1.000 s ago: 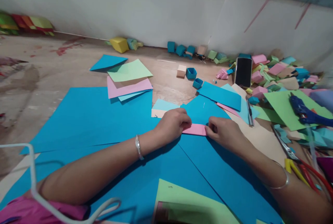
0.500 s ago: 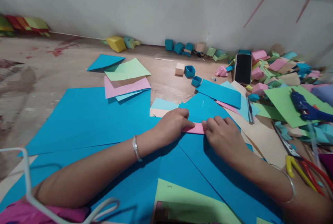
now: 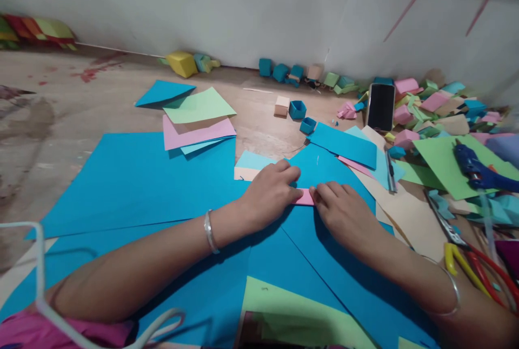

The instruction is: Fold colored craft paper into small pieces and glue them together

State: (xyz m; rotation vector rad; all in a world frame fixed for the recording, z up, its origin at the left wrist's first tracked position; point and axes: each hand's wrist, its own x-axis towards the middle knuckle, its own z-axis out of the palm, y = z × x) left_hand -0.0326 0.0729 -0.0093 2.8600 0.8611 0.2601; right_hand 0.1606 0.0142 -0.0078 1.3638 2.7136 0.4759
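Observation:
A small folded pink paper strip (image 3: 304, 198) lies on the large blue paper sheets (image 3: 162, 181) in front of me. My left hand (image 3: 273, 195) presses the strip's left end with thumb and curled fingers. At its right end, my right hand (image 3: 340, 208) pinches the paper, fingers bent. Only the short middle of the strip shows between the two hands. Just behind my left hand are a light blue paper piece (image 3: 256, 160) and a peach strip (image 3: 245, 174).
Folded green paper (image 3: 200, 106) and pink paper (image 3: 194, 132) lie back left. Small paper boxes (image 3: 297, 110) stand behind. At right are a phone (image 3: 380, 107), a pen (image 3: 390, 170), scissors (image 3: 450, 230), a blue glue gun (image 3: 478, 168) and a pile of paper shapes (image 3: 436, 101).
My hands have come slightly closer together along the pink strip, so less of it shows between them. The camera view has shifted a little.

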